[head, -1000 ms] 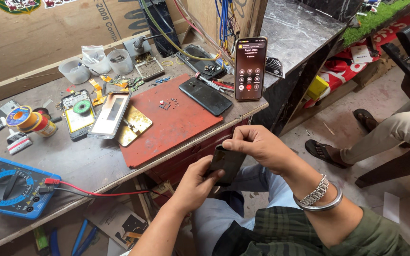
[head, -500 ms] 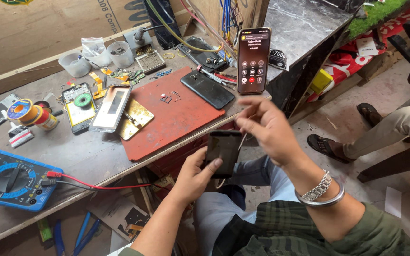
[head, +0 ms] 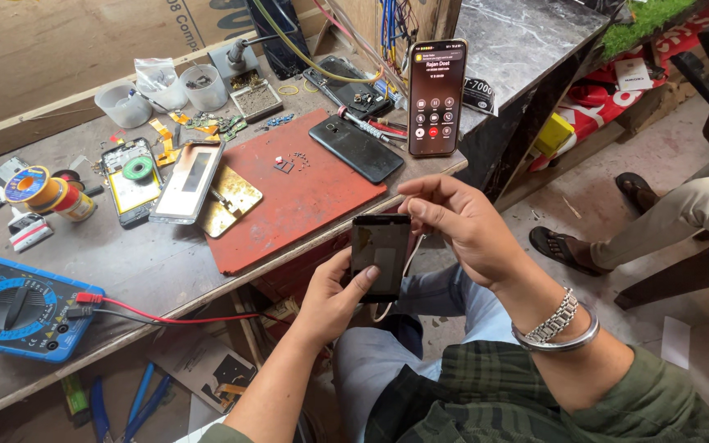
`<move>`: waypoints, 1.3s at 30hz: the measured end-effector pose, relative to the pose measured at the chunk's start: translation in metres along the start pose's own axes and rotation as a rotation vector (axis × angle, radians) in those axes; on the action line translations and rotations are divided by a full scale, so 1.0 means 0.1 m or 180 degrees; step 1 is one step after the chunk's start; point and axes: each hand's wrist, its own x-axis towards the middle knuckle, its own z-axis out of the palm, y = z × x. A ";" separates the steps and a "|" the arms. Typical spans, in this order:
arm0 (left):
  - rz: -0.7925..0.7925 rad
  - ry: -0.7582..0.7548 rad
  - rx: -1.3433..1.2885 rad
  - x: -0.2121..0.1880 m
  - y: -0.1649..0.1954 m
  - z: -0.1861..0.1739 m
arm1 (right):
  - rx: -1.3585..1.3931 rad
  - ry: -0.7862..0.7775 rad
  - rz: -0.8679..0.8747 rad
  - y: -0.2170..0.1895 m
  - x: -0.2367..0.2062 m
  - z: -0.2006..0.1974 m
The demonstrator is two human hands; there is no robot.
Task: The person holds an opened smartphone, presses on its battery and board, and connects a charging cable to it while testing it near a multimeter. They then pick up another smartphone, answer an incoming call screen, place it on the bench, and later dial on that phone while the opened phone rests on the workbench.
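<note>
My left hand (head: 334, 295) grips a small black phone (head: 380, 253) from below, thumb on its lower edge, just off the workbench's front edge. My right hand (head: 453, 221) pinches the phone's top right corner with fingertips; a metal bracelet sits on that wrist. The phone's dark face points up at me and a thin pale cable hangs beneath it.
On the red mat (head: 297, 193) lie a black phone (head: 357, 148) and tiny screws. A lit phone (head: 436, 97) stands upright behind. An opened phone (head: 131, 179), silver panel (head: 188, 180), gold plate (head: 231, 199), solder spool (head: 28, 185), blue multimeter (head: 11, 302) crowd the bench. Another person's legs (head: 666, 226) are at right.
The black phone has turned from edge-on to face-up in my hands and come slightly away from the bench. My right hand shifted from covering it to pinching its top corner.
</note>
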 end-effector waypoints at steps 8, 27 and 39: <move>0.0035 -0.0082 -0.0009 -0.02 0.02 0.00 | -0.0224 -0.0101 -0.0083 0.00 -0.01 0.02; 0.0176 -0.0012 -0.0047 -0.01 0.00 0.01 | -0.0004 0.0612 -0.0311 0.15 0.07 -0.10; 0.0232 0.0184 -0.0081 0.00 0.12 0.03 | -0.0625 -0.0061 -0.0322 0.09 0.01 0.03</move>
